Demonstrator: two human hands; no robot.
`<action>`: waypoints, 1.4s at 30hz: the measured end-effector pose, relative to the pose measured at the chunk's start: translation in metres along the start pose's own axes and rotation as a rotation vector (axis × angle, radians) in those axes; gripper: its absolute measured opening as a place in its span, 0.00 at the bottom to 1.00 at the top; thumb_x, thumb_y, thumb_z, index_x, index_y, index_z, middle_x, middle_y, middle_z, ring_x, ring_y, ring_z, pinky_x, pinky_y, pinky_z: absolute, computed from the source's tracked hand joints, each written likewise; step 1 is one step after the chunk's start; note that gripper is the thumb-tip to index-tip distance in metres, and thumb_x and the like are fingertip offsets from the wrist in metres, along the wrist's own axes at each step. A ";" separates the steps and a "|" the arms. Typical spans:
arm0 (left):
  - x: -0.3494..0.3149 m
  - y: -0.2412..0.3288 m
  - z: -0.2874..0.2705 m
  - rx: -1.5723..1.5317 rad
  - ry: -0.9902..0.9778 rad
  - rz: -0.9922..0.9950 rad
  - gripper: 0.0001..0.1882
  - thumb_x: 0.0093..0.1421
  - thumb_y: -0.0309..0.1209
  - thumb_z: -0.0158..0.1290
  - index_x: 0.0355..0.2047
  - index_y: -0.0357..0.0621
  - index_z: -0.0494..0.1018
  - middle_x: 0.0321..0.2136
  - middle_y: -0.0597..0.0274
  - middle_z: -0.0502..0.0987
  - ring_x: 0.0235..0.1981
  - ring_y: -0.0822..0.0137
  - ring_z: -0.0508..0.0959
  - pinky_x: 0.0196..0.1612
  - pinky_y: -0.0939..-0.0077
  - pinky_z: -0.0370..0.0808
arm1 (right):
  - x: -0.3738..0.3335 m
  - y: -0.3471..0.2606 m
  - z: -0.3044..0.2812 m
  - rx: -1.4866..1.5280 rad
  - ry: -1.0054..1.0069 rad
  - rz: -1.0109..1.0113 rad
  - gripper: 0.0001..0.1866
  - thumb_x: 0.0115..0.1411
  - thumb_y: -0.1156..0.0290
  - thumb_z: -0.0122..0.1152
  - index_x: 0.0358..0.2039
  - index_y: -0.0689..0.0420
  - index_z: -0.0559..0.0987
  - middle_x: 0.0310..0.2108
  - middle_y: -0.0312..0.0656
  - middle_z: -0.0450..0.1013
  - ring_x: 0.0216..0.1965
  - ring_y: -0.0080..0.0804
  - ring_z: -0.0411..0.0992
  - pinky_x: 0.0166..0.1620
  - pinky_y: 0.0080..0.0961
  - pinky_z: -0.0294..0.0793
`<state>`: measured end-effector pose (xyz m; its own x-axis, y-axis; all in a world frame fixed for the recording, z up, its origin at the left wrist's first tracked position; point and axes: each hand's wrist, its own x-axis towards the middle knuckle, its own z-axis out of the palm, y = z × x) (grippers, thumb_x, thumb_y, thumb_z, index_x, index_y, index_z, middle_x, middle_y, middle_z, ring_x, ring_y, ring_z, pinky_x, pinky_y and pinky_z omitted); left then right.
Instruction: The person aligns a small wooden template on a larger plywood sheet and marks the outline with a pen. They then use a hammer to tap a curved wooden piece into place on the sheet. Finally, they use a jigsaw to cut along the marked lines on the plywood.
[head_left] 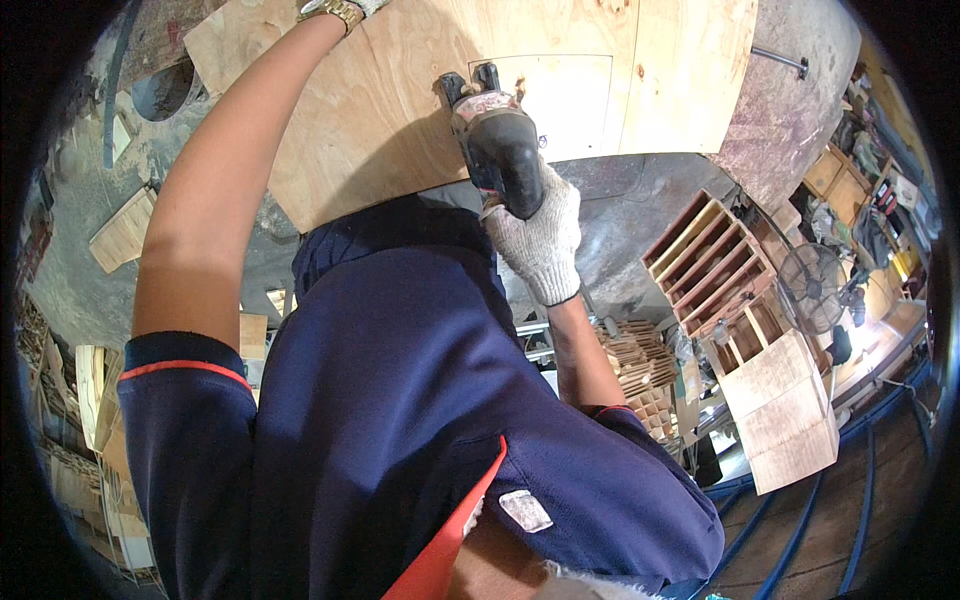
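My right hand (543, 243), in a white knitted glove, is wrapped round the rear of a black power tool, by its shape a jigsaw (505, 150). The jigsaw's front rests on a large plywood sheet (385, 95), beside a rectangle outlined on the wood in a thin dark line. My left arm stretches up to the sheet's far part. Only the edge of my gloved left hand (371, 4) shows at the top of the picture, just past a gold-coloured wristwatch (335, 12); its fingers are out of sight.
Under the sheet lies a worn grey work surface (630, 205), with a metal rod (782, 60) at its right. Slotted wooden boxes (710, 262) and a black fan (812, 288) stand to the right. Wood pieces (125, 230) lie at the left.
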<state>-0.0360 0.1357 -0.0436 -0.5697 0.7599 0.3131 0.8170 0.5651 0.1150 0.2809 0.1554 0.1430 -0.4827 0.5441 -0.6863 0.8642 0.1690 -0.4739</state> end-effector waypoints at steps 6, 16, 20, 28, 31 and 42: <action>0.001 0.001 -0.002 0.008 -0.057 -0.021 0.33 0.64 0.56 0.52 0.59 0.43 0.74 0.64 0.52 0.72 0.69 0.54 0.66 0.66 0.54 0.62 | 0.001 -0.001 0.000 -0.029 -0.005 0.013 0.32 0.42 0.62 0.72 0.50 0.58 0.78 0.41 0.57 0.77 0.46 0.57 0.74 0.50 0.48 0.73; -0.001 0.003 -0.002 -0.003 -0.044 -0.026 0.35 0.66 0.56 0.49 0.63 0.41 0.71 0.66 0.51 0.70 0.69 0.54 0.66 0.66 0.55 0.63 | 0.004 -0.012 -0.003 -0.043 0.024 0.010 0.28 0.43 0.63 0.70 0.46 0.59 0.80 0.33 0.55 0.78 0.40 0.56 0.77 0.46 0.47 0.76; 0.000 0.003 -0.002 0.011 -0.039 -0.019 0.36 0.66 0.56 0.49 0.65 0.41 0.69 0.66 0.51 0.70 0.69 0.54 0.66 0.66 0.55 0.62 | 0.007 -0.017 -0.006 0.008 0.030 -0.034 0.26 0.44 0.64 0.69 0.45 0.59 0.80 0.32 0.55 0.79 0.37 0.56 0.78 0.44 0.44 0.77; -0.001 0.001 0.002 0.015 -0.042 -0.011 0.37 0.66 0.56 0.49 0.64 0.41 0.69 0.66 0.50 0.70 0.68 0.53 0.67 0.66 0.54 0.63 | 0.009 -0.027 -0.010 0.067 0.030 -0.111 0.21 0.44 0.68 0.68 0.41 0.62 0.81 0.29 0.55 0.81 0.33 0.49 0.82 0.40 0.39 0.80; -0.001 0.003 0.006 0.006 -0.077 0.009 0.36 0.65 0.56 0.50 0.63 0.40 0.70 0.65 0.49 0.71 0.67 0.53 0.68 0.65 0.53 0.64 | 0.008 -0.028 -0.012 0.058 0.072 -0.072 0.22 0.45 0.69 0.70 0.43 0.62 0.82 0.31 0.55 0.82 0.35 0.47 0.83 0.42 0.37 0.81; -0.018 0.004 -0.011 -0.078 -0.143 -0.086 0.38 0.66 0.57 0.49 0.66 0.41 0.68 0.67 0.50 0.69 0.68 0.48 0.67 0.65 0.56 0.68 | -0.006 -0.020 -0.005 0.049 0.067 -0.061 0.14 0.50 0.76 0.63 0.39 0.63 0.82 0.26 0.48 0.80 0.28 0.31 0.79 0.37 0.30 0.78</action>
<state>-0.0213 0.1209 -0.0389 -0.6398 0.7511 0.1626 0.7663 0.6074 0.2095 0.2672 0.1532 0.1595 -0.5221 0.5883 -0.6175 0.8247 0.1637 -0.5413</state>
